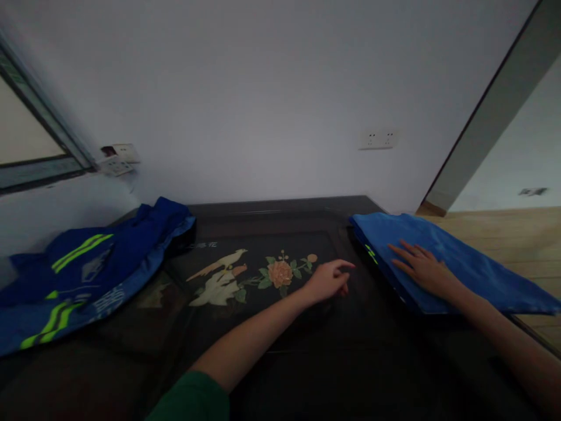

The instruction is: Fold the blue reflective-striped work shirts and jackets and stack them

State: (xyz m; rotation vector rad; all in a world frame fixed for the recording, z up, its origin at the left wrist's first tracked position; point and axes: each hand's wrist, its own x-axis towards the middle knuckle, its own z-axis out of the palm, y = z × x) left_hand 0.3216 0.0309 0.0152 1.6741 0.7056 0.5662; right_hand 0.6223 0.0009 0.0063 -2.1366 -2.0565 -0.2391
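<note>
My right hand (423, 268) lies flat on a blue folded garment (473, 257) at the right side of the dark table, its fingers spread. The garment looks like a folded jacket or uniform, with a strip of yellow-green showing at its left edge, and its right end reaches past the table edge. Over the table's middle, my left hand (329, 280) is empty, with the index finger stretched out and the other fingers loosely bent. It is a little left of the folded garment, apart from it.
A second blue garment (127, 257) with yellow-green reflective stripes lies loosely spread on the left of the table. The dark tabletop (280, 333) bears a bird and flower design (280, 273). Behind stands a white wall with sockets (379, 139); wooden floor (517, 234) lies to the right.
</note>
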